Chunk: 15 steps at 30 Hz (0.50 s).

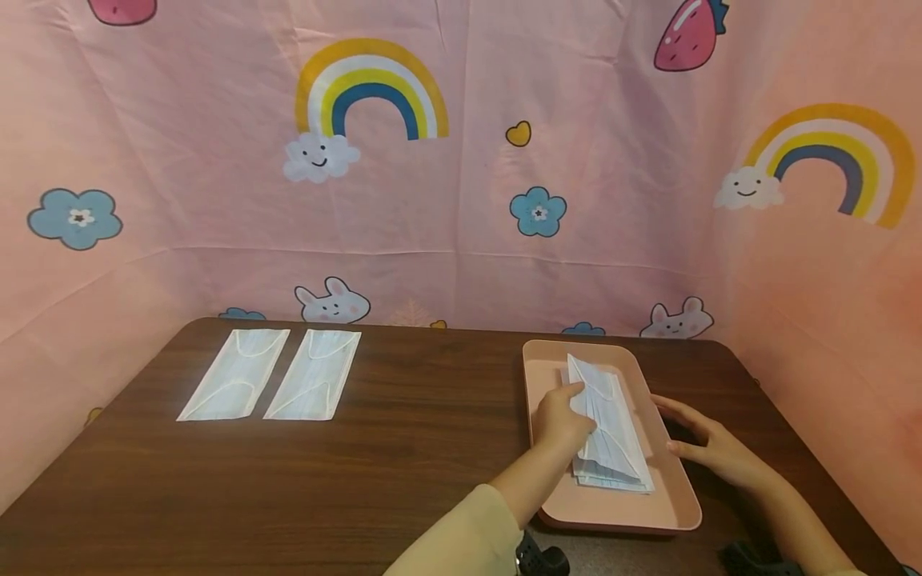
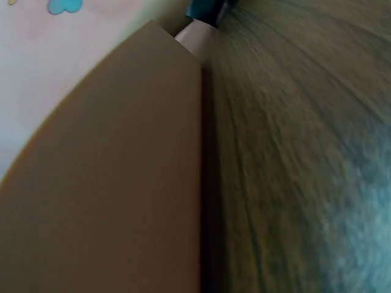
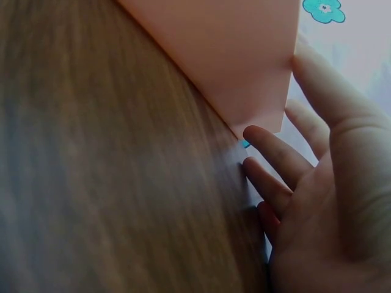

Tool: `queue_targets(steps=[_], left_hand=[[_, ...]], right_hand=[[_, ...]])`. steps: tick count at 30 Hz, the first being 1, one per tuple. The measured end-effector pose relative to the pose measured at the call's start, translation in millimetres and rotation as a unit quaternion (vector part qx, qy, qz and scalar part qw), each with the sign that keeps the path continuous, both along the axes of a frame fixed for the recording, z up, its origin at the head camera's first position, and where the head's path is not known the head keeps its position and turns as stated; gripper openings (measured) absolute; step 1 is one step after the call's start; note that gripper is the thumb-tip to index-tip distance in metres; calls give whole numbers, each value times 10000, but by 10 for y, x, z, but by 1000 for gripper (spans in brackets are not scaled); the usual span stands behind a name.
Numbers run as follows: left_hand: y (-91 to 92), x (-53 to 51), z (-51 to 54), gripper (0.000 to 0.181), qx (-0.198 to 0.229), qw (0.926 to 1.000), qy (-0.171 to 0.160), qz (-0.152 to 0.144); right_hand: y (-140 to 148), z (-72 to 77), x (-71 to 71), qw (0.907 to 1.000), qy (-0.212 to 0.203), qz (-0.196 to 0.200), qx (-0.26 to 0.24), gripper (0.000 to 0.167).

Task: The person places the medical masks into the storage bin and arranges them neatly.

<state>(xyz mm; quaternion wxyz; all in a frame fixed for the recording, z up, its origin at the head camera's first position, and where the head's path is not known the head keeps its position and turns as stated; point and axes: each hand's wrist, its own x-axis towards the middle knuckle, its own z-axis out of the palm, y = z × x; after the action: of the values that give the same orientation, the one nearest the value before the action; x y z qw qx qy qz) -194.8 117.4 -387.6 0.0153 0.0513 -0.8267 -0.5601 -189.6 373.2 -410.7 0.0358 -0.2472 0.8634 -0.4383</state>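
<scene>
A pink tray point(image 1: 562, 512) stands on the right part of the table, with a small pile of white pleated face masks in it. With its thumb and fingers, my left hand point(image 1: 562, 420) pinches the left edge of the top face mask point(image 1: 608, 424), whose lower end stands off the one beneath. My right hand point(image 1: 720, 452) is at the tray's right side, thumb on the rim and fingers loosely spread. In the right wrist view, the right hand point(image 3: 324, 177) is beside the outer tray wall point(image 3: 238, 61). The left wrist view has the tray wall point(image 2: 134, 165) but not the left hand.
Two more face masks, a left one point(image 1: 234, 374) and a right one point(image 1: 314, 374), lie flat side by side on the far left of the brown wooden table point(image 1: 403, 448). Behind the table hangs a pink printed cloth point(image 1: 475, 184), which also runs along both sides.
</scene>
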Motion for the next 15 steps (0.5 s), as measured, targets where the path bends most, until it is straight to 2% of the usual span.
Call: queue_targets(steps=[4,8,15], left_hand=[[9,-9,-33,56,-522,9984,170,-165],[11,-17,-66,56,-977,9937,417,-356],[8,-7,-89,57,-1845,9793,648,-524]], right_hand=[[-1,-4,13,10000,19,43,-42,61],[0,-10,20,9999,59,83,-21,61],[5,-23,5,10000,19,28,-32,62]])
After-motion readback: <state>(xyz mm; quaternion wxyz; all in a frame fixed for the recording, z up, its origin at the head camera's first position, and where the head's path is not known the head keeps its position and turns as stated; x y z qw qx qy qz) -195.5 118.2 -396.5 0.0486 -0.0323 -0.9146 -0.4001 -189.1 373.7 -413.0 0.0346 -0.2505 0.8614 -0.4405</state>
